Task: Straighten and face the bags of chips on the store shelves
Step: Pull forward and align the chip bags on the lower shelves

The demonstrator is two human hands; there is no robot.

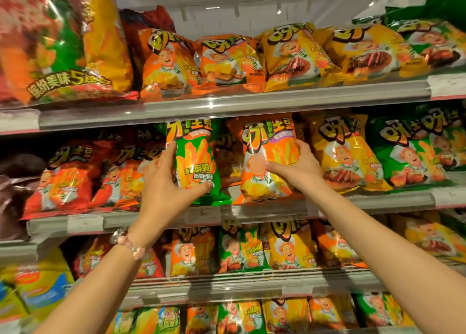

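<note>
A: State the setting.

B: A store gondola with four visible tiers, each edged by a grey price rail [227,101]. Every tier carries bags of chips in orange, yellow, green and red. The middle shelf [378,200] is the working level.

A: Left hand status?

B: The left hand [164,182] grips a green bag [195,162] standing on the middle shelf, just left of centre. The fingers curl round the bag's left edge and the thumb presses the lower front. The bag stands upright, turned slightly, with its printed face partly visible. A beaded bracelet [131,245] sits on that wrist.

A: Right hand status?

B: The right hand [300,169] grasps an orange bag [267,157] directly right of the green one. The thumb lies across the front panel; the fingers wrap the right edge. The bag stands upright, front face outward, its base on the shelf.

A: Neighbouring stock?

B: A yellow bag [343,152] stands just beside the orange bag on the right. Red bags [75,174] lean to the left of the green bag. A large multipack [63,51] occupies the top tier's left end.
</note>
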